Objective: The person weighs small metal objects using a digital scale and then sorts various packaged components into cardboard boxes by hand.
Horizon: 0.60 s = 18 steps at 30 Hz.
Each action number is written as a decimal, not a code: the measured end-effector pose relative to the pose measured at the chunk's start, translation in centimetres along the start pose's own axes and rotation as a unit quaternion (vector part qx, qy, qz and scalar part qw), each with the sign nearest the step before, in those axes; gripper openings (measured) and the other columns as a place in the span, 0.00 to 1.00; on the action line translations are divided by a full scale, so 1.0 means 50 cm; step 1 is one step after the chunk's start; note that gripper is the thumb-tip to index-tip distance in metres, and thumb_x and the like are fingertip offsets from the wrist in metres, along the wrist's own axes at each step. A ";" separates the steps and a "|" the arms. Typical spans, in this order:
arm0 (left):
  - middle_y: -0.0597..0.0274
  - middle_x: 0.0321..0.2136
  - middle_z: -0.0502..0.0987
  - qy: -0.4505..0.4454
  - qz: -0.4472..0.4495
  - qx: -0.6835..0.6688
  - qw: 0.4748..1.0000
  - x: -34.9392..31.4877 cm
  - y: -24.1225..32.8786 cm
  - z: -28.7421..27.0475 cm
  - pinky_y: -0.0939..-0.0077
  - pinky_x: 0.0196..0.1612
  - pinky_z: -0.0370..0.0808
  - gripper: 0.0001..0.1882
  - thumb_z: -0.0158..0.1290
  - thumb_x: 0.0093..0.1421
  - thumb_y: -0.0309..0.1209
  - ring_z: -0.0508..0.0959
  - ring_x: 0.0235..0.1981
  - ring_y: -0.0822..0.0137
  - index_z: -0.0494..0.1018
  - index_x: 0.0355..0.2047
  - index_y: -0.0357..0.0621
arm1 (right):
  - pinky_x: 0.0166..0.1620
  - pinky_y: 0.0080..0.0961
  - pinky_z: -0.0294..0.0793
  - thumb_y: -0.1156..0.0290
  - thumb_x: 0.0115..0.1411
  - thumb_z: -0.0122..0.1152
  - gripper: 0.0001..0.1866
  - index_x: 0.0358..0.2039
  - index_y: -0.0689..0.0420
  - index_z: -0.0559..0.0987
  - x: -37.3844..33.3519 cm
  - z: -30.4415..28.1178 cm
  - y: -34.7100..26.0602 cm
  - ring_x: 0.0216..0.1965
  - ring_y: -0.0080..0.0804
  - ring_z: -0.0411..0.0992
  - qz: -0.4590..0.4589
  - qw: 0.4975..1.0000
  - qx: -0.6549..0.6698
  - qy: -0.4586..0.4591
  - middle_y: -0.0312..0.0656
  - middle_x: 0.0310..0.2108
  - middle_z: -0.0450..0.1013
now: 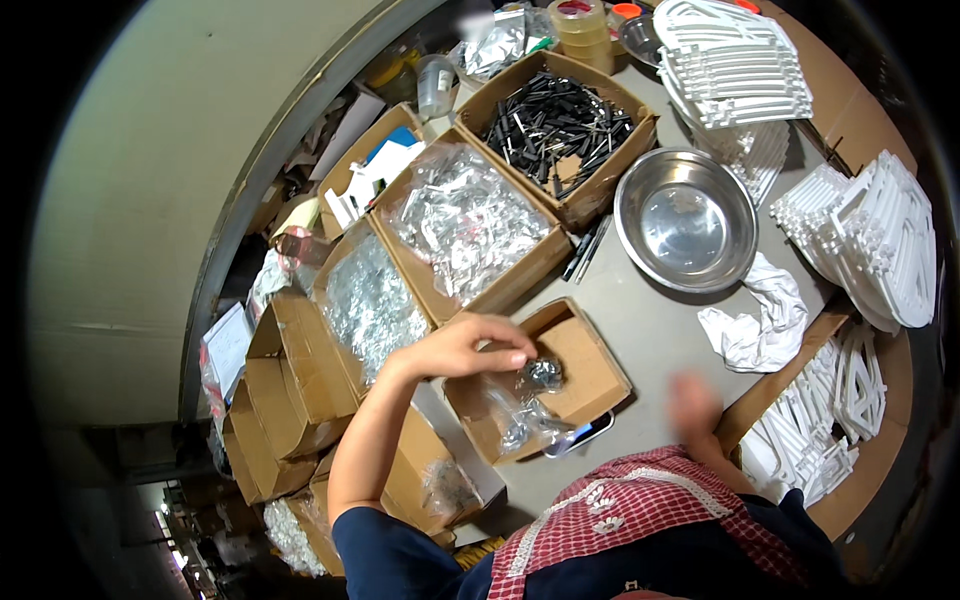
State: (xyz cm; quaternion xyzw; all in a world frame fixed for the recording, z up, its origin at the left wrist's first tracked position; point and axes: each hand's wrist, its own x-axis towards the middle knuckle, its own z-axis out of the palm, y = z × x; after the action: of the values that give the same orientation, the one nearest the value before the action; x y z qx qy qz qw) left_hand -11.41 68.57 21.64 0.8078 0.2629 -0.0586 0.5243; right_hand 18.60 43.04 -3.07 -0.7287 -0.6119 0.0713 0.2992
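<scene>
Clear plastic packets [542, 376], crinkled, glossy, silvery and dark bits showing through, lie in open cardboard box [592, 375]. Our left hand [465, 345] curls over them; whether gripping, we cannot tell. Our right hand [693, 405], blurred near grey table [640, 335]: state, we cannot tell. Beyond: steel bowl [685, 225], crumpled white cloth [752, 325].

head-worn fisheye view, facing down

Grey tabletop [647, 335] leaves a lane — small carton [588, 370] left of it, bowl [688, 225] and cloth [762, 322] right.
</scene>
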 end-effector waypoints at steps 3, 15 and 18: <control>0.57 0.33 0.81 0.158 -0.177 -0.131 0.963 0.111 0.033 -0.028 0.67 0.43 0.75 0.15 0.52 0.65 0.41 0.79 0.37 0.64 0.80 0.39 0.44 | 0.30 0.38 0.70 0.71 0.59 0.56 0.03 0.30 0.55 0.76 -0.006 -0.006 -0.001 0.27 0.42 0.71 0.051 0.997 0.009 -0.054 0.43 0.27 0.72; 0.53 0.46 0.80 0.200 -0.300 0.369 0.857 0.576 -0.226 -0.165 0.63 0.49 0.76 0.19 0.53 0.53 0.35 0.80 0.49 0.58 0.79 0.45 0.44 | 0.29 0.39 0.66 0.72 0.48 0.57 0.04 0.26 0.53 0.73 0.007 -0.031 -0.026 0.26 0.43 0.67 0.013 0.995 -0.034 -0.097 0.41 0.25 0.67; 0.49 0.38 0.81 0.297 -0.238 0.335 0.862 0.539 -0.143 -0.159 0.61 0.45 0.77 0.18 0.52 0.54 0.39 0.81 0.43 0.53 0.78 0.41 0.41 | 0.30 0.36 0.67 0.73 0.49 0.57 0.05 0.28 0.53 0.74 0.026 -0.059 -0.045 0.27 0.40 0.68 0.042 0.992 -0.030 -0.113 0.41 0.26 0.68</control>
State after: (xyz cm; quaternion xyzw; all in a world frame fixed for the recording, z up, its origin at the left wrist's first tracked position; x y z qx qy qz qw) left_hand 6.73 87.58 9.36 0.8270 0.5546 -0.0235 0.0898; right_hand 18.39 43.38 0.83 -0.7501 -0.6122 0.1470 0.2026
